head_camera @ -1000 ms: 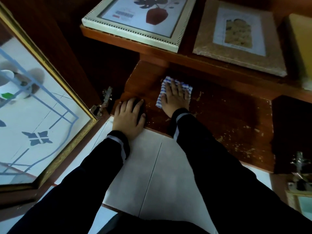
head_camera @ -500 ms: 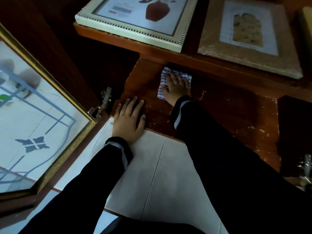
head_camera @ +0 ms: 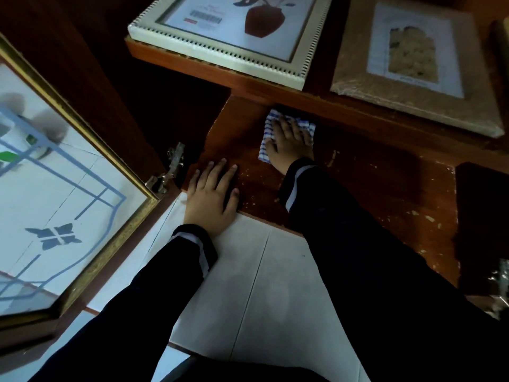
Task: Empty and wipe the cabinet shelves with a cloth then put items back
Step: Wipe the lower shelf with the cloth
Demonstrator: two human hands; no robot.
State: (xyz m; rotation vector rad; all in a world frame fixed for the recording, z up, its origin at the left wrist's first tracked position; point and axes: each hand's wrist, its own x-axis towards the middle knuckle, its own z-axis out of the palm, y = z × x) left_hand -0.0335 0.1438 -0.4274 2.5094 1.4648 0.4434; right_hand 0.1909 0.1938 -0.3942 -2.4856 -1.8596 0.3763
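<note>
As the head view shows, the lower shelf (head_camera: 385, 194) is bared and wiping is judged under way. Cloth (head_camera: 306, 124) is pressed flat at its back by the right hand (head_camera: 292, 146), fingers straight; left hand (head_camera: 210, 201) is laid flat, empty, on the front edge. Restocking is left undone.

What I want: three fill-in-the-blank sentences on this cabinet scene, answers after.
The right hand presses a checked ____ onto the shelf.
The left hand rests ____ on the shelf's front edge.
The glass door stands ____.
Missing: cloth; flat; open.
</note>
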